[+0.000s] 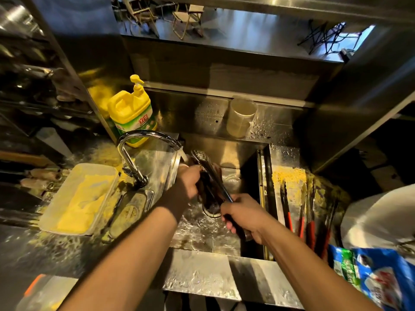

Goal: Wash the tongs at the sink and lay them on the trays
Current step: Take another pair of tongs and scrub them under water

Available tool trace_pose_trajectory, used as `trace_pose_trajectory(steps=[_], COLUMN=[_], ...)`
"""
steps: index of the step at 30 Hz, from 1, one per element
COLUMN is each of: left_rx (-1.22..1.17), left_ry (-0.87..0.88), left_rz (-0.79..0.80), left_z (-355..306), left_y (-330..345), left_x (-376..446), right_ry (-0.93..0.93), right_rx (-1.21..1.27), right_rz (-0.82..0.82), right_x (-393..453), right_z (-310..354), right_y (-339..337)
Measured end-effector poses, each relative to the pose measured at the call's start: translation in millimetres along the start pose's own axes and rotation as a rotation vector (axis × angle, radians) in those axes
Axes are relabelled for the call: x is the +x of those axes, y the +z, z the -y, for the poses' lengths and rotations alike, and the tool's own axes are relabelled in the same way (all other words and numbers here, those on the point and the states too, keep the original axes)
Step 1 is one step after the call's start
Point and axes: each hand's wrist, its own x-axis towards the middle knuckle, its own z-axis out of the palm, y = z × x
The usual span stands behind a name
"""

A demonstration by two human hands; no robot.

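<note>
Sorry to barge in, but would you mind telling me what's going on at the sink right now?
A person is washing a pair of metal tongs over the sink, under water running from the faucet. The right hand grips the handle end, while the left hand rubs the tongs nearer the head. More tongs with red handles already lie on the surface right of the sink. A yellow detergent bottle stands behind the faucet.

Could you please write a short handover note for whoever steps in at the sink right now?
Right hand grips the handle end of the tongs over the sink.
Left hand is curled round their middle, rubbing them; whether it holds a cloth I cannot tell.
Faucet is running onto the tong head.
Several red-handled tongs lie on the tray to the right of the sink.
Left: finish rinsing this pair and lay it beside those.
</note>
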Motion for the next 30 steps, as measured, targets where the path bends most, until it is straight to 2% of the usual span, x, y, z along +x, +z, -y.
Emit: trace_pose_trajectory(steps=[3,6,10,13,14,19,24,27,30], left_rx=[0.114,0.119,0.088,0.078,0.057,0.010,0.128,0.100,0.056], left_ry=[0.057,-0.018,0.013,-0.100,-0.106,-0.032,0.085,0.077,-0.017], left_rz=[-0.080,-0.030,-0.120,0.006,-0.003,-0.113,-0.251,-0.270,-0.133], left_z=[-5,5,2,14,17,4,-9,-8,2], left_y=[7,18,10,19,22,20,7,-11,-20], left_x=[13,4,22,5,3,17,27,31,19], right_ry=[-0.011,-0.027,-0.016,-0.016,-0.024,-0.045,0.016,0.080,0.118], right_rx=[0.017,0.015,0.056,0.051,0.041,-0.016,-0.065,0.083,0.268], right_rz=[-0.036,-0.107,-0.086,-0.129,-0.139,-0.098,-0.021,-0.014,-0.006], right_x=[-1,5,2,7,9,5,-14,-22,-21], right_z=[-1,4,-2,3,5,9,2,-3,2], right_y=[-4,6,14,13,14,16,-16,-37,-43])
